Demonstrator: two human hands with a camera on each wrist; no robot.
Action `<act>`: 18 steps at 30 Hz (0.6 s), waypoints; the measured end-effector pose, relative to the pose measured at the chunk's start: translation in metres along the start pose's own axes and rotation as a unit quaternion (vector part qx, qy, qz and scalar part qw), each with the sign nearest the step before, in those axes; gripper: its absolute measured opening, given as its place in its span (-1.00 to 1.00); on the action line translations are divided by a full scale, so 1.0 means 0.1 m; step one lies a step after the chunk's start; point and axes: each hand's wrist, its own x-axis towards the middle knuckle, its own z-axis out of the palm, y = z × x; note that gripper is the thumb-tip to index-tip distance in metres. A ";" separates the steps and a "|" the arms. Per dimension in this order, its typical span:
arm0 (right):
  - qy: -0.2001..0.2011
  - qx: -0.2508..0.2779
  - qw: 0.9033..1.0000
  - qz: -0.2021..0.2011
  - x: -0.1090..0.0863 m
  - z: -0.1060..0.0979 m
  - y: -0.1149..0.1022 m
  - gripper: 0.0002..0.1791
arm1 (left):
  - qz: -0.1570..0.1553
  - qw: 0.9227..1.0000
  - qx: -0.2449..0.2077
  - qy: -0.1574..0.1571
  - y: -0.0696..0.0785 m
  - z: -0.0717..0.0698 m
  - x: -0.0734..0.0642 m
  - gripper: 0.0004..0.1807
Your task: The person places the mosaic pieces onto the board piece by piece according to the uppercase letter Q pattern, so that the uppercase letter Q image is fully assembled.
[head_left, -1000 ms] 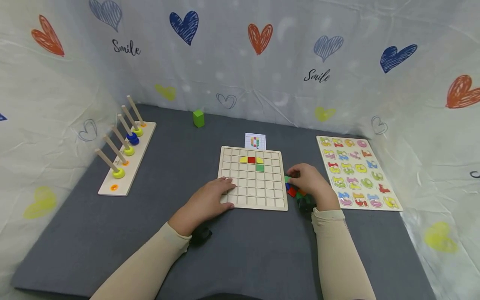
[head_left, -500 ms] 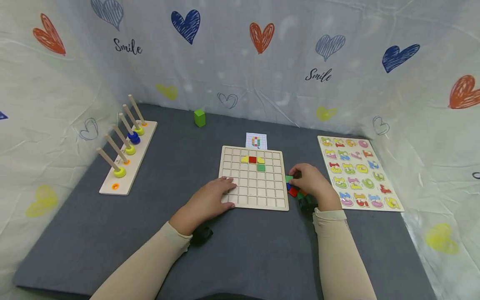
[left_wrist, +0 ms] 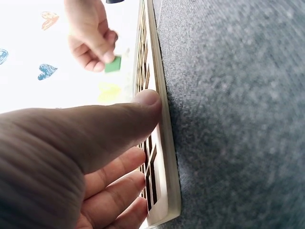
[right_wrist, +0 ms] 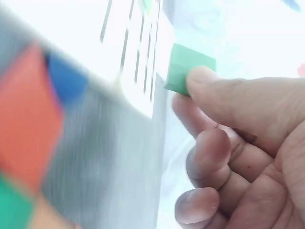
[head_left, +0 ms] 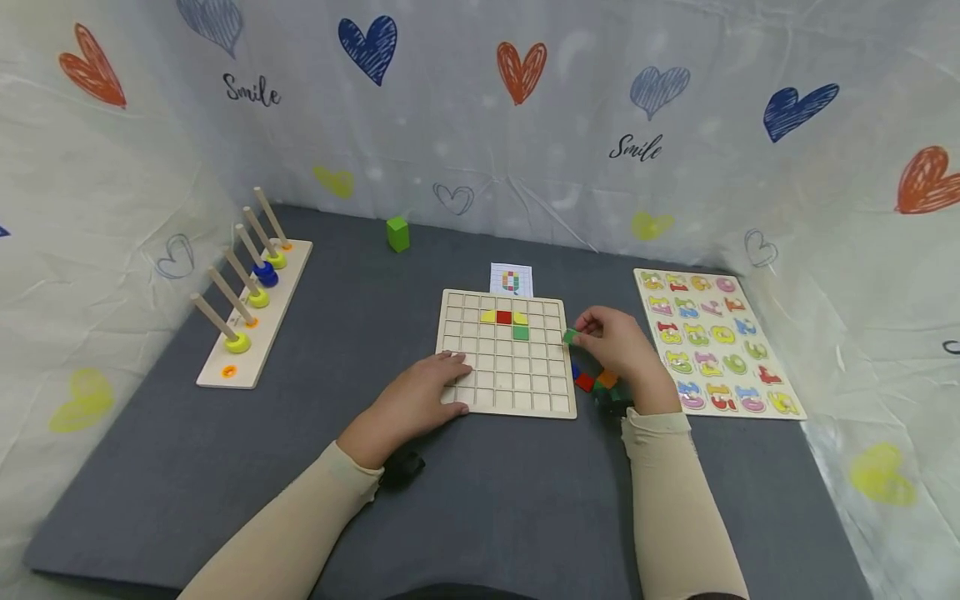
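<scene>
My right hand (head_left: 618, 346) pinches a green square tile (right_wrist: 183, 67) between thumb and fingers, raised beside the right edge of a wooden grid board (head_left: 495, 383). The other fingers curl into the palm in the right wrist view. My left hand (head_left: 416, 400) rests on the board's lower left edge, its thumb (left_wrist: 119, 119) at the frame and its fingers over the grid. Set in the board's upper cells are a red square (head_left: 504, 317), a yellow piece on each side of it, and a green square (head_left: 521, 333). A pattern card (head_left: 512, 280) lies behind the board.
Loose red, blue, orange and green tiles (head_left: 584, 382) lie right of the board, partly under my right wrist. Farther right is a letter puzzle board (head_left: 712, 346). A peg stand with rings (head_left: 281, 312) stands at the left, and a green block (head_left: 398, 235) at the back.
My right hand has lifted the green tile off the loose pile and moved it up and slightly left to the board's edge. An orange tile shows more. The left hand stays put.
</scene>
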 end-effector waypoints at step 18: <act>-0.054 0.008 0.998 -0.031 0.21 0.50 -0.45 -0.95 | -0.005 1.000 -0.009 0.000 0.01 -0.02 -0.01 -0.32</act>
